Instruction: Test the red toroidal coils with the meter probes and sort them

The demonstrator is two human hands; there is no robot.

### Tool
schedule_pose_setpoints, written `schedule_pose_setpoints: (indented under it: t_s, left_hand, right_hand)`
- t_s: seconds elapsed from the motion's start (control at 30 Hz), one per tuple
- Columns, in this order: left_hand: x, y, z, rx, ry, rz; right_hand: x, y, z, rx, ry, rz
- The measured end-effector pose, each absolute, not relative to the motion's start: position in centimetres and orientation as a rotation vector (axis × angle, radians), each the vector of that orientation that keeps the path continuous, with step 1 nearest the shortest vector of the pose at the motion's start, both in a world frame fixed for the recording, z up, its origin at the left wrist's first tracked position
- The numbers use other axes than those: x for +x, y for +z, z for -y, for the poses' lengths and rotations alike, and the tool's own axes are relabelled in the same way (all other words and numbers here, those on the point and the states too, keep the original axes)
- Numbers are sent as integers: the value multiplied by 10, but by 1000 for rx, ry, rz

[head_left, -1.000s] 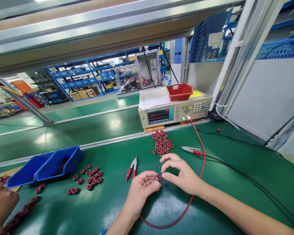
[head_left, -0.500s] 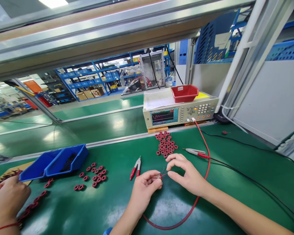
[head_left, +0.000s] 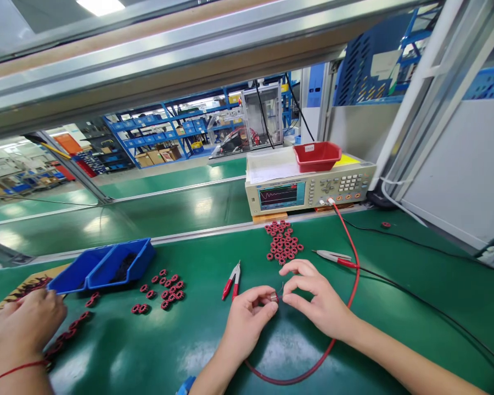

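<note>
My left hand [head_left: 253, 318] is closed on a small red-and-black toroid coil [head_left: 274, 297], gripping it between thumb and fingers. Thin wire leads [head_left: 282, 286] stick out from the coil toward the right. At these leads, the thumb and index finger of my right hand [head_left: 315, 296] come together in a pinch on a wire; the other fingers are raised and curved. Just left of my left hand lies a red-handled alligator clip [head_left: 231, 278]. Beyond my right hand rests a second alligator clip [head_left: 335, 258] on a cable. Most of the held coil is hidden by my fingers.
Coils lie in a cluster [head_left: 285, 243] before a bench tester [head_left: 313, 189] that bears a red tray [head_left: 318, 157]. More coils [head_left: 170, 289] lie left, near blue bins [head_left: 121, 269]. A co-worker's hand [head_left: 28, 323] is at the far left. A red cable [head_left: 352, 285] loops around my right forearm.
My right thumb and index finger have drawn together at the wire leads. My left hand keeps hold of the coil. The whole view has shifted slightly, with things appearing further right.
</note>
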State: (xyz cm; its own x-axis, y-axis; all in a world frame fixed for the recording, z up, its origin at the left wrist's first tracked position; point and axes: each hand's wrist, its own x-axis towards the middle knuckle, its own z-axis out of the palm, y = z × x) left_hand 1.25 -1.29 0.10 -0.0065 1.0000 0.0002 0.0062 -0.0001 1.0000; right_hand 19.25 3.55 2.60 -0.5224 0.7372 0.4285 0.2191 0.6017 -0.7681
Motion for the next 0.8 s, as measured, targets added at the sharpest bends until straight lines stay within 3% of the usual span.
schedule_pose_setpoints:
  t_s: [0.5, 0.8]
  left_hand:
    - [10, 11, 14, 1249, 1315, -1155]
    - [18, 12, 16, 1078, 1263, -1087]
  right_hand:
    - [195, 23, -39, -933, 960, 2028]
    - [202, -2, -45, -723, 447, 2213]
